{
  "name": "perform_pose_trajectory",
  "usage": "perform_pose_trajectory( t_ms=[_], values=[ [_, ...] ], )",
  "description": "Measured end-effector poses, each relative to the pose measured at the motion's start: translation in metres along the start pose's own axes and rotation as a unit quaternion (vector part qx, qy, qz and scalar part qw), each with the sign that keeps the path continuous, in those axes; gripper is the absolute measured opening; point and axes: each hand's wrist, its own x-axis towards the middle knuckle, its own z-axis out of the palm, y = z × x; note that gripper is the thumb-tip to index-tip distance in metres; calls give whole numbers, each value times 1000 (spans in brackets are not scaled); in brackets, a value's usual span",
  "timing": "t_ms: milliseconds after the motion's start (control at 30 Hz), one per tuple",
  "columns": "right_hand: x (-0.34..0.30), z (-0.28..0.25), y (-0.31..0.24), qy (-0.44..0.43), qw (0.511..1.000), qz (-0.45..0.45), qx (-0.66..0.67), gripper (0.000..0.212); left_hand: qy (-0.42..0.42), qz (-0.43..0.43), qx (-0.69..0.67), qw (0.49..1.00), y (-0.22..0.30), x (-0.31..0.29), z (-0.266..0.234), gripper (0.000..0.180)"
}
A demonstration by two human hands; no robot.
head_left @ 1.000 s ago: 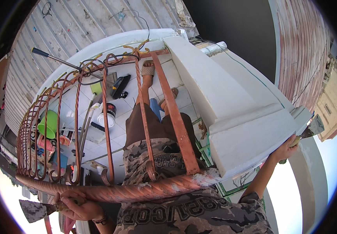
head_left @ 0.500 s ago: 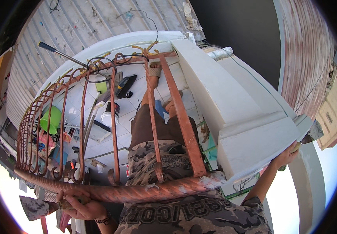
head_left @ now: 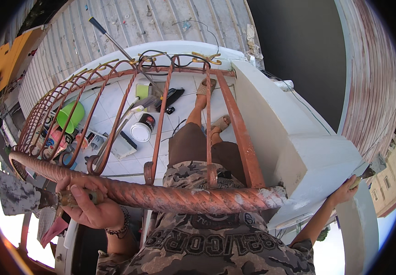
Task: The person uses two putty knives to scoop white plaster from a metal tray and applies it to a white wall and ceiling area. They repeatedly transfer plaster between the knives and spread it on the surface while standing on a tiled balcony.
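Head view: left hand (head_left: 89, 205) closed around trowel handle (head_left: 76, 198), pressed against twisted red railing (head_left: 161, 197). Right hand (head_left: 343, 192) beyond railing's right end, fingers closed on scraper (head_left: 367, 172) touching white pillar (head_left: 317, 160).

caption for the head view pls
Left hand grips rusty twisted railing and a trowel; right hand works a scraper on white pillar.

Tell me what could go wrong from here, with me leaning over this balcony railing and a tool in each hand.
1. Your left hand grips both the rusty railing and a plastering trowel hanging outside it; a slip could drop the trowel to the street.
2. Your right hand stretches a scraper to the far corner of the white pillar; that reach may tip your balance outward.
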Motion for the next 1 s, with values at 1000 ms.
perform_pose_trajectory(
  t_ms=[1000],
  values=[
    [-64, -112, 38, -321, 788, -181, 494, 27, -241, -171, -140, 945, -140, -318, -82, 29]
  ],
)
